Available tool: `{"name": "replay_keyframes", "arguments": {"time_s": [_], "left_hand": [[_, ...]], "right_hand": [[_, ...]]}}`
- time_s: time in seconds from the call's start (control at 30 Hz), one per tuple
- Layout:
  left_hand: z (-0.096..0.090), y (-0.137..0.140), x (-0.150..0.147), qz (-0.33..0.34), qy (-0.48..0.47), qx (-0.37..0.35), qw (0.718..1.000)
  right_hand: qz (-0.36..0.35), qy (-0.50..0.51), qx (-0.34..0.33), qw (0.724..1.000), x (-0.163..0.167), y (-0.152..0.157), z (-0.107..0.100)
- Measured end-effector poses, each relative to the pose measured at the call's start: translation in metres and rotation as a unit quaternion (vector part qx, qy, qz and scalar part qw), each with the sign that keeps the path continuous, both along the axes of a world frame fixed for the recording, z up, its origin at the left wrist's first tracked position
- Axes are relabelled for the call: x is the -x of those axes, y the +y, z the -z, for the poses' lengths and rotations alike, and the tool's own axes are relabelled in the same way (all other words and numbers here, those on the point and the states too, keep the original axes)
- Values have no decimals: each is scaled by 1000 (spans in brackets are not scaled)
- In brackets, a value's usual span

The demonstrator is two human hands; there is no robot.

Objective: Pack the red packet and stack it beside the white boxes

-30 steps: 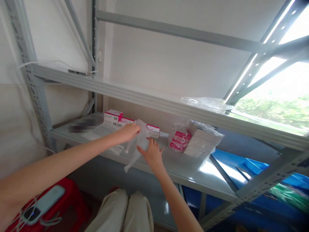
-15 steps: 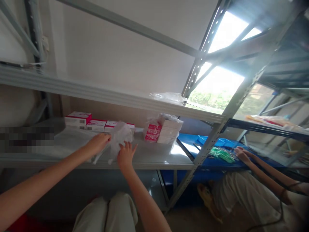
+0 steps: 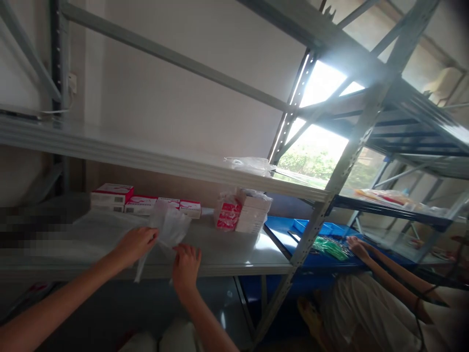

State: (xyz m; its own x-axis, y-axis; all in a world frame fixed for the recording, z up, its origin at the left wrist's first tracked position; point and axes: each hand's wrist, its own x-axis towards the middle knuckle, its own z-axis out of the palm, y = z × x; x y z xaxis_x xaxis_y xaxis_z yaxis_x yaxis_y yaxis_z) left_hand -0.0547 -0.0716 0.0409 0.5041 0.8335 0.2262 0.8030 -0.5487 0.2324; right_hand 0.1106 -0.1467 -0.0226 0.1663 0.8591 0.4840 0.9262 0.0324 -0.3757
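A thin, clear plastic bag (image 3: 169, 226) hangs between my two hands above the shelf. My left hand (image 3: 137, 244) is closed on its left edge, and a strip of the plastic dangles below the fist. At the lower right of the bag, my right hand (image 3: 186, 266) has its fingers curled and pinches the plastic. Behind the bag, red-and-white boxes (image 3: 141, 205) stand in a row along the back. To the right sits a plastic-wrapped bundle of boxes (image 3: 244, 212), apart from my hands.
Clear plastic sheeting (image 3: 106, 234) lies on the grey shelf (image 3: 220, 254) at the left. Above runs another shelf board (image 3: 164, 166) with a plastic bag (image 3: 249, 165) on it. Right of the slanted post (image 3: 315, 234), a co-worker's hands (image 3: 357, 244) are beside green packets (image 3: 331, 248).
My right hand has gone from spread fingers to curled ones gripping the bag. The bag is now stretched between both hands. The camera view has tilted up slightly.
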Motion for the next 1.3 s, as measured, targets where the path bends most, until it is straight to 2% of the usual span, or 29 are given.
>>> {"name": "replay_keyframes", "arguments": {"time_s": [0.1,0.2,0.37,0.47,0.57,0.67,0.73,0.83,0.97,1.03,1.1,1.2,1.3], "left_hand": [[11,6,13,66,-46,-47,996],[16,8,19,147,-91,-41,984],[-1,-11,14,178,-85,6,980],[-18,-30,1,220,-96,31,970],[-33,-53,-26,287,-91,68,951],[-41,-73,-58,328,-82,25,941],[-38,-81,-73,299,-78,-10,951],[-23,-82,-79,198,-56,-33,978],[1,-70,-62,133,46,-60,988],[5,-60,-51,108,84,-70,988],[1,-52,-44,55,99,-68,991],[-13,-45,-47,-7,112,-82,990],[-26,-46,-64,37,114,-133,984]], "right_hand": [[-5,-21,13,1000,-20,4,-18],[-7,-57,40,998,-35,4,-36],[10,-138,43,989,-47,1,-56],[10,-160,47,986,-47,-1,-66],[3,-193,61,979,-45,-3,-79],[18,-214,94,972,-44,-3,-90],[26,-213,101,971,-48,-1,-96],[31,-189,106,976,-61,2,-100],[41,-175,117,977,-82,2,-104],[31,-183,125,975,-89,1,-108],[24,-184,130,974,-94,0,-111],[21,-164,119,979,-99,2,-117],[-3,-123,114,986,-102,6,-119]]}}
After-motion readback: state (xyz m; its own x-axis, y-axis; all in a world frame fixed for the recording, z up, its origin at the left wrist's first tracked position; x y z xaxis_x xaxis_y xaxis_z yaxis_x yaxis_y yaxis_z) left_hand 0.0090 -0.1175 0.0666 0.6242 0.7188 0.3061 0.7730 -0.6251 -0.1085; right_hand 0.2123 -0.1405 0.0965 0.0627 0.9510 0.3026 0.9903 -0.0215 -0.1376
